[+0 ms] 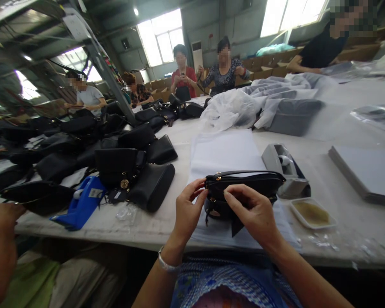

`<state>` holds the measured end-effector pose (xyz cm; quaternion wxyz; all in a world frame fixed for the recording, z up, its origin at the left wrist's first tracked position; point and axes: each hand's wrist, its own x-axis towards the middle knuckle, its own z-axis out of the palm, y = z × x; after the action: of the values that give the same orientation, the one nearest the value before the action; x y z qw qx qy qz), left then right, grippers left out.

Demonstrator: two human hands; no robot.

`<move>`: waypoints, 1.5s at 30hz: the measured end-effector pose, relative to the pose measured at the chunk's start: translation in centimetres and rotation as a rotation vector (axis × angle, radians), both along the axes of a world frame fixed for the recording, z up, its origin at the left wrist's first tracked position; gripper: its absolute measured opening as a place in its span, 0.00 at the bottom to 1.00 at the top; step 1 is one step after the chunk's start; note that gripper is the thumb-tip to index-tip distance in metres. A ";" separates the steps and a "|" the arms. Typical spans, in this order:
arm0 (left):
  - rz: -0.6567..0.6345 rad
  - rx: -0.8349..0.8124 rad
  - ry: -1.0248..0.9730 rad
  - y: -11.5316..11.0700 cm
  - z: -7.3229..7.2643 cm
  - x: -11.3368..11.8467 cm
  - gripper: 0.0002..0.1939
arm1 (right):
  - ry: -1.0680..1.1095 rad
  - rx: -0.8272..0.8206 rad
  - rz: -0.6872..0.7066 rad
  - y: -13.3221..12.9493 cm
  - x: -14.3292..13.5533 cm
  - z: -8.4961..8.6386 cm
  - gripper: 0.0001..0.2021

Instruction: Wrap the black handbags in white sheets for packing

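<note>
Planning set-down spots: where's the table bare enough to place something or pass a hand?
Widest: table between grey dispenser and dish on one side, sheet stack on the other. Narrower: between black bags and white paper. Crowded: left side, bags around blue dispenser; far middle, plastic; near right edge, scraps.

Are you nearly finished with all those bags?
Not nearly, it seems. One dark shape already looks wrapped, under cloudy plastic beyond the grey tape dispenser. The left hand and right hand are on one black bag, unwrapped. Many unwrapped bags lie heaped on the left.
</note>
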<state>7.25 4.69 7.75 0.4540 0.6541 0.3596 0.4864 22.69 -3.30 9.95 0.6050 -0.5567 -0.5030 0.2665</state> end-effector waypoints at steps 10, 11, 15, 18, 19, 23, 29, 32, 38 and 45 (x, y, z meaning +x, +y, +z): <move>0.025 0.125 0.025 -1.6 -2.2 1.3 0.12 | -0.134 0.076 -0.097 0.7 2.6 0.3 0.07; 0.019 0.152 0.023 -1.6 -2.3 1.4 0.11 | -0.138 0.067 -0.088 0.4 2.6 0.4 0.07; -0.016 0.256 0.059 -1.3 -2.1 1.5 0.10 | -0.194 0.056 -0.050 -0.4 1.9 0.5 0.07; 0.002 0.297 0.124 -1.4 -1.8 1.6 0.11 | -0.217 0.075 -0.069 -0.3 1.6 0.4 0.07; 0.021 0.298 0.139 -1.5 -1.8 1.7 0.11 | -0.223 0.081 -0.085 -0.2 1.6 0.3 0.07; 0.109 0.268 0.146 -1.8 -1.9 2.5 0.13 | -0.269 0.088 -0.145 0.6 1.5 -0.1 0.06; 0.104 0.092 0.058 -1.9 -1.9 3.2 0.11 | -0.332 0.082 -0.154 1.4 1.8 -0.9 0.06; 0.027 -0.119 -0.121 -1.7 -2.1 3.2 0.11 | -0.370 0.112 -0.109 1.6 2.2 -1.1 0.05; -0.104 -0.348 -0.380 -1.7 -2.8 3.2 0.18 | -0.508 0.131 -0.039 0.6 2.2 -0.9 0.04; -0.107 -0.304 -0.346 -1.7 -3.0 3.2 0.12 | -0.811 0.178 -0.115 -0.9 1.0 -1.1 0.06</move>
<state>10.47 2.99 4.76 0.6274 0.5034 0.3103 0.5067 23.64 -4.23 8.81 0.4176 -0.5893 -0.6896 -0.0529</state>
